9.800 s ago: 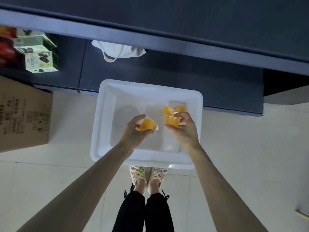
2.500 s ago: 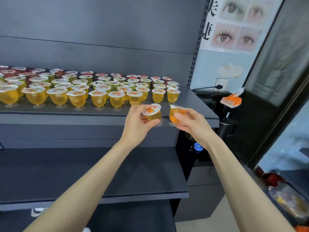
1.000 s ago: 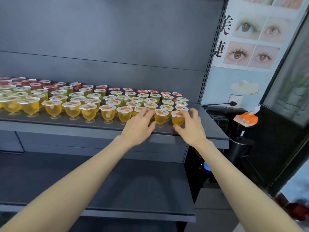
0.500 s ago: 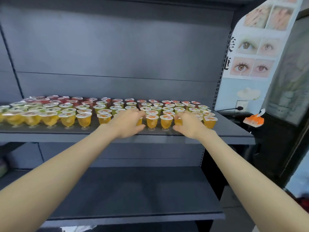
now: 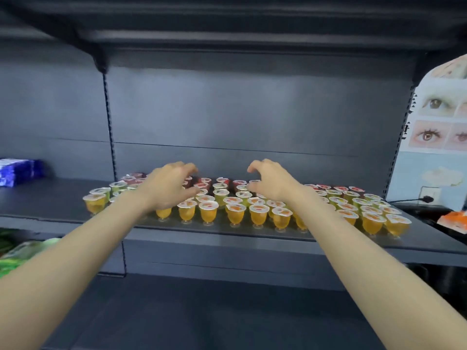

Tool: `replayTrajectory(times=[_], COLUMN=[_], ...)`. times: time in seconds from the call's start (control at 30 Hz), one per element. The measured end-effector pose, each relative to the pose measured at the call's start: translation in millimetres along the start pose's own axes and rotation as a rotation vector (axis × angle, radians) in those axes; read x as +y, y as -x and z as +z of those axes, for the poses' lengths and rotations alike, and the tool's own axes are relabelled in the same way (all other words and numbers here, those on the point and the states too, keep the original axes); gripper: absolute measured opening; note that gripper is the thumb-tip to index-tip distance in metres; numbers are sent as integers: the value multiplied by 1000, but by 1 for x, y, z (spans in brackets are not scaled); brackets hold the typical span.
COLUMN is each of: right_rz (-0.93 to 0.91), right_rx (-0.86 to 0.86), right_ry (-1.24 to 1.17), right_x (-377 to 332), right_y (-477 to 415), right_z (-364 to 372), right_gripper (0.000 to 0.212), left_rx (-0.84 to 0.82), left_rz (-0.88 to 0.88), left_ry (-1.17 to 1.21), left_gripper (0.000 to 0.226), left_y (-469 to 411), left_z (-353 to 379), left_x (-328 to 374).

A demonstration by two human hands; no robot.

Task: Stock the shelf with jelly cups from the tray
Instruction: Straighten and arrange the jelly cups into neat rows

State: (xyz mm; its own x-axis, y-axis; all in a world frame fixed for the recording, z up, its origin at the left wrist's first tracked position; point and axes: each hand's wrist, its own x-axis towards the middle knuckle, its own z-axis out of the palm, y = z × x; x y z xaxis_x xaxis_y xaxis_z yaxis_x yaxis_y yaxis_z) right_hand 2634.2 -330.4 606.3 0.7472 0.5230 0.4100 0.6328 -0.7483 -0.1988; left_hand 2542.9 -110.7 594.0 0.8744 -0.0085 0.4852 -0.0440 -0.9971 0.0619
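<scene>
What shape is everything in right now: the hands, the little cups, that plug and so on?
Left hand, fingers loosely curled, holding nothing, above the cups.
Right hand, fingers loosely curled, empty, above the cups.
Jelly cups, upright, lids sealed, standing in rows on the shelf.
Blue packet, lying on the shelf, far left.
Plug, pushed into the wall socket.

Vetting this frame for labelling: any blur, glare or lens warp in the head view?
Head view: left hand and right hand are smeared by motion. Front cups are fairly crisp, the rear ones soft. The shelf edge bows from wide-angle warp. Green packs at the left border are streaked. Light is even, with a faint sheen on the back panel and no hard glare.
</scene>
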Motion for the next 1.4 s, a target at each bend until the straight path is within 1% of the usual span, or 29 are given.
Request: replayTrajectory(times=[0.1,0.23,0.37,0.5,0.7,0.9,0.97,1.13,1.23,1.4], right_rz=[-38,-72,-101,-91,-93,-62,-27,75,91,120], right_rx=[5,12,-3,-53,-95,-125,-132,-211,-254,-324], right_ry=[-21,-52,-65,-92,-103,-95,-98,-76,-59,-66], right_x=[-17,-26,-30,-36,-60,-93,-105,-130,-143,-156], right_y=[-23,-52,-84,-117,-176,-255,-283,-339,-365,-397], right_z=[5,23,52,88,136,190,207,248,267,289], right_gripper=[42,42,43,42,41,42,43,43,44,48], left_rx=[18,36,45,49,58,-53,-98,-239,-295,-406], left_rz=[-53,-80,-123,-152,-168,-111,-103,-76,-77,-96], left_ry=[-8,-5,-25,-10,40,53,88,131,166,271], left_gripper=[47,49,48,45,39,42,42,44,46,50], left_y=[-5,-18,-29,-38,-73,-131,-151,-189,-205,-228], left_z=[-7,-3,15,33,58,88,96,124,145,169], left_x=[-25,-53,-75,-104,-173,-271,-309,-389,-422,-446])
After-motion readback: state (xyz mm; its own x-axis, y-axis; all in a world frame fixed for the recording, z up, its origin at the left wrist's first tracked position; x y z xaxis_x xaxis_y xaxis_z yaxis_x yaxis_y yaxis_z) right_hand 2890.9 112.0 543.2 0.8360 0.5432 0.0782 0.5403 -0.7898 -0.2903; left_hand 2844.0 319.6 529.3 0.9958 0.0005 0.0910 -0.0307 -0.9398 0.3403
